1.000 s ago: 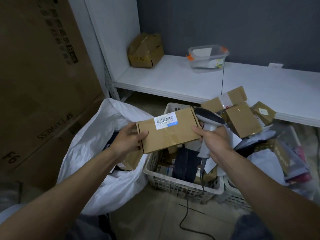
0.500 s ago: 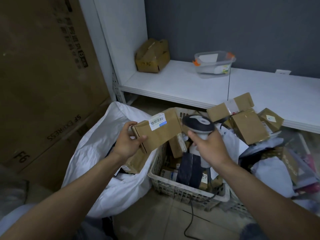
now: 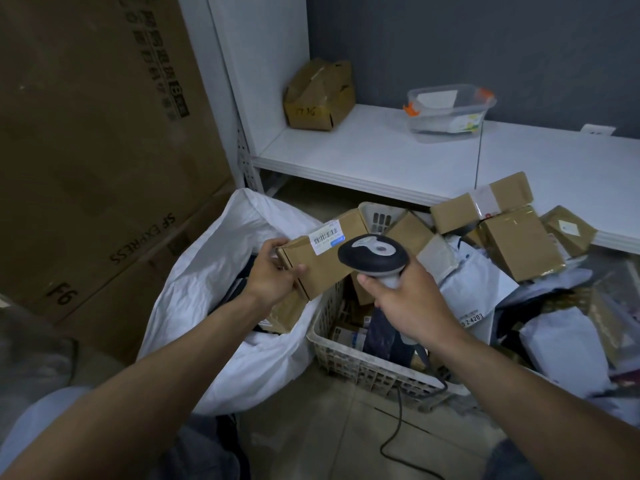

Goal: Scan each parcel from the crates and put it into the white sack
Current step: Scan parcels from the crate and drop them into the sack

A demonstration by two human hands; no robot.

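My left hand (image 3: pixel 275 271) grips the left end of a flat brown cardboard parcel (image 3: pixel 320 266) with a white barcode label on top. It hangs over the edge between the white sack (image 3: pixel 214 271) and the white plastic crate (image 3: pixel 349 358). My right hand (image 3: pixel 412 303) holds a black and grey barcode scanner (image 3: pixel 372 254) by its handle, its head right above the parcel beside the label. The sack stands open on the floor at the left with dark items and a brown box inside.
The crate holds several parcels; more boxes (image 3: pixel 519 237) and white mailer bags (image 3: pixel 568 351) pile up at the right. A low white shelf (image 3: pixel 381 157) behind carries a brown box (image 3: pixel 318 95) and a clear plastic tub (image 3: pixel 450 110). Big cartons (image 3: pixel 93 150) stand left. The scanner's cable (image 3: pixel 398 431) trails across the floor.
The parcel has moved left toward the sack, held now by my left hand alone. My right hand has let go of it and swung the scanner's head over the label.
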